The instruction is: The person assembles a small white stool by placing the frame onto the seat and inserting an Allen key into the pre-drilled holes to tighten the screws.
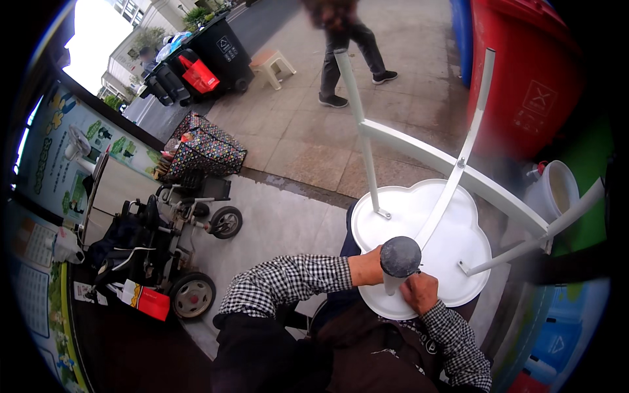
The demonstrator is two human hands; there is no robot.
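A white stool or small table lies upside down across my lap, its scalloped seat [452, 229] facing up and its white tubular legs [368, 164] rising from it. A flat white crossbar [452, 160] joins the legs, with a bolt where the bars cross. The nearest leg points at me and ends in a round dark grey foot cap [400, 257]. Behind that cap is my left hand [368, 267], its fingers hidden. My right hand [420, 291] is closed beside the base of this leg, against the seat; what its fingers grip is too small to make out.
On the left stand a folded wheeled walker or wheelchair [157, 229], a red paper bag [149, 301] and a patterned bag [203, 147]. A person [347, 52] walks ahead. A red bin [524, 72] and a white bucket [553, 190] are at right. Black bins [216, 56] and a plastic stool [272, 64] stand farther off.
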